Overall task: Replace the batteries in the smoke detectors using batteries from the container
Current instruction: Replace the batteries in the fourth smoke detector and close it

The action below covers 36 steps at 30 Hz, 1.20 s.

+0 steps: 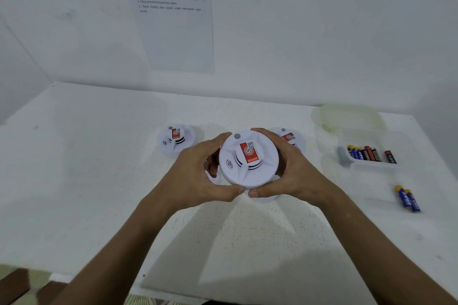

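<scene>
**So, two hands on the middle detector — twist grip by the look of it**

Basically, going left to right: the left detector point(176, 139) sits face-up on the table point(99, 181), out of the way behind the work. Then the left hand point(198, 181) is clamped on the rim of the middle detector point(248, 159), thumb at the near edge, fingers curled round the far side. The right hand point(292, 171) mirrors it on the other rim, thumbs nearly touching. My guess is that opposed grip is for twisting the body against its base — something white peeks out underneath, but I can't tell what it is.

A third detector point(288, 137) sits just behind the right hand, partly hidden. Further right is the open container point(376, 166) with batteries point(366, 153) in it, its lid point(352, 116) parked behind. Two loose batteries point(409, 199) lie nearer the table edge — kept apart from the container, maybe so they don't get mixed up, though I can't say which are old.
</scene>
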Motion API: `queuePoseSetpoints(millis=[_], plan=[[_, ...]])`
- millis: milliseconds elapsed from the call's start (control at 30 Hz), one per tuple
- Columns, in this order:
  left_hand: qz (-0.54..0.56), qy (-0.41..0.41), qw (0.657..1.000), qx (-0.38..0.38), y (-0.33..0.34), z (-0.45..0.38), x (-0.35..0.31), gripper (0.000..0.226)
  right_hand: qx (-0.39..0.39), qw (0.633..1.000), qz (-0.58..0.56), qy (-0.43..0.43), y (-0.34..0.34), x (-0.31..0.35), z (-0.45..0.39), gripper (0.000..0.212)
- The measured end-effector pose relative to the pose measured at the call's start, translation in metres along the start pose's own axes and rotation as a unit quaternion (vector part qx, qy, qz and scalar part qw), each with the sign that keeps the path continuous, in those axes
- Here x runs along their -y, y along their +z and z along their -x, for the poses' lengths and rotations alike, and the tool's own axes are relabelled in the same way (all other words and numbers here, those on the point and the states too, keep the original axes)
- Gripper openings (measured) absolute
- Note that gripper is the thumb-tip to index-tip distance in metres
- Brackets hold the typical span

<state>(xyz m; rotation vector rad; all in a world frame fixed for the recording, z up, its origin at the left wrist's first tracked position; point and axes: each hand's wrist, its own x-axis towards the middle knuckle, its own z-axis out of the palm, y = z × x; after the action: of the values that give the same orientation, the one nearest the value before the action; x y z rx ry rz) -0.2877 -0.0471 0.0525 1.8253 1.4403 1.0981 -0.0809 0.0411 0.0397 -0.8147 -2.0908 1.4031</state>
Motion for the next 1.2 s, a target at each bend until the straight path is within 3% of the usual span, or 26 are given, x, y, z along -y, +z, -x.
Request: queuePoseSetpoints(millis=[1200], plan=[[0.021, 0.003, 1.000, 0.008, -0.005, -0.001, 0.011, 0.066, 0.003, 1.000, 0.005, -0.013, 0.009, -0.005, -0.007, 0.099]])
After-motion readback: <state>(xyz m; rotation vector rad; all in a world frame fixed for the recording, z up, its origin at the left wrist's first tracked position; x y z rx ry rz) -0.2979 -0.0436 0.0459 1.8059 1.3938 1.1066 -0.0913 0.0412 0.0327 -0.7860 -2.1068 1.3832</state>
